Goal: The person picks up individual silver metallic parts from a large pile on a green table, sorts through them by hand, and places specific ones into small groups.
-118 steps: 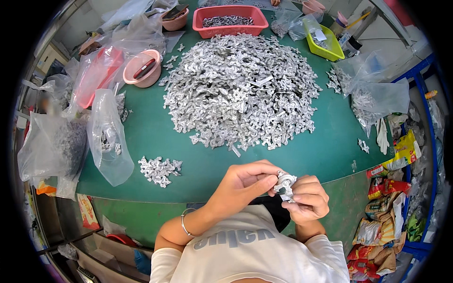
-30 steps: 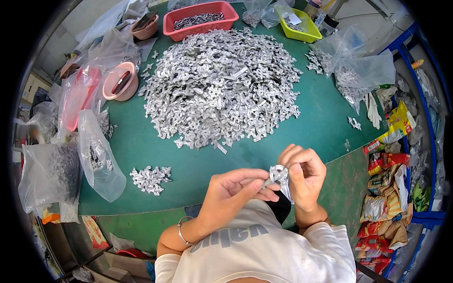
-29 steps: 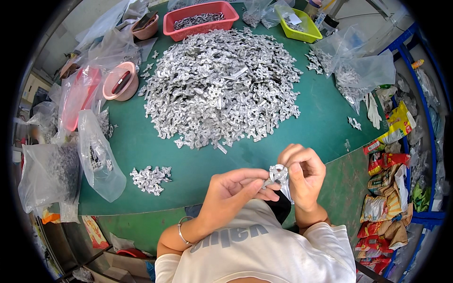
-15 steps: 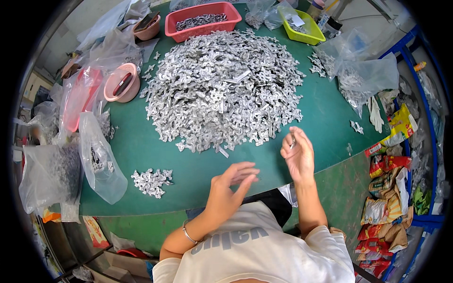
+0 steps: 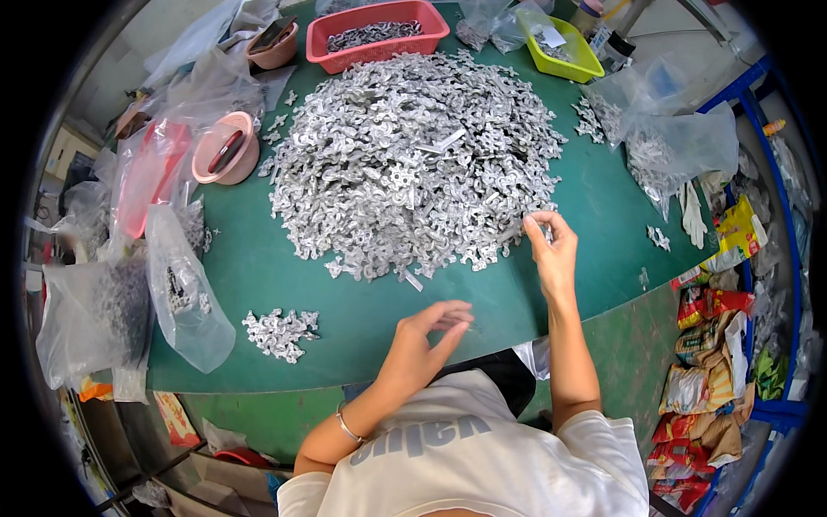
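Picking step in hand: right hand (image 5: 551, 254) pinches a small metal stamping at the near right edge of the large heap of metal stampings (image 5: 413, 159). Left hand (image 5: 426, 336) hovers nearer than the heap, fingers loosely spread, empty. Next move likely calls for bringing the hands together

Our right hand (image 5: 551, 250) pinches a part at edge of big metal pile (image 5: 413, 164); left hand (image 5: 426, 336) open, empty, over green table (image 5: 258, 276).
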### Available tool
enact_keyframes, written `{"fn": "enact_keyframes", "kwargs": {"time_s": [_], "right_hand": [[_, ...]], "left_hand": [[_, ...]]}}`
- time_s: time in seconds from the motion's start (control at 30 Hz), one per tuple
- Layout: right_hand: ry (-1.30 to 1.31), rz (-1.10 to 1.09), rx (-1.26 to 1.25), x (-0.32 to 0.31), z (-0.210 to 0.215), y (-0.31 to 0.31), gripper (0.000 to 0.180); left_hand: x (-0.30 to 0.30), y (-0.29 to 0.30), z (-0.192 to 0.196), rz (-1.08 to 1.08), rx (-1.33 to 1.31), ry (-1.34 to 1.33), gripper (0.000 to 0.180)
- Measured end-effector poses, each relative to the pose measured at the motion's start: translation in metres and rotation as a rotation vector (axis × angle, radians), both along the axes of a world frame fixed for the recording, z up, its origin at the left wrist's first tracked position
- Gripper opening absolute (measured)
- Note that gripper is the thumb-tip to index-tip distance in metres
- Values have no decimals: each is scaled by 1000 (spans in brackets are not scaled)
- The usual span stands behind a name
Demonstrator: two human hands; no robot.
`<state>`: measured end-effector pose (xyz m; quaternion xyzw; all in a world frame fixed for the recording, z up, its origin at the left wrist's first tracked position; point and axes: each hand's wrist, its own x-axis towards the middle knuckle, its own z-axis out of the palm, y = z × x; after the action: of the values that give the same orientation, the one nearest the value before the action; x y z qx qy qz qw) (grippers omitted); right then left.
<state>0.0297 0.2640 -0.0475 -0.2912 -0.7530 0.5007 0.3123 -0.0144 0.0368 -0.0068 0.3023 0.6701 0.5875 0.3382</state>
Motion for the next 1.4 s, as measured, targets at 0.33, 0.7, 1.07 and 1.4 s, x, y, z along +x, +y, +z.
{"fn": "enact_keyframes", "kwargs": {"time_s": [0.33,0.7,1.07,1.4], "right_hand": [[165,-195,-239,34,29,-5,12],[335,-666,888,70,124,147,12],[-475,-881,780,92,203,308,23],[33,-329,700,52,147,161,25]], "left_hand": [[1,9,-12,13,81,-165,22],[2,3,-22,56,22,-208,22],[5,10,-26,48,37,-176,22],[3,6,-29,34,-27,-125,23]]}}
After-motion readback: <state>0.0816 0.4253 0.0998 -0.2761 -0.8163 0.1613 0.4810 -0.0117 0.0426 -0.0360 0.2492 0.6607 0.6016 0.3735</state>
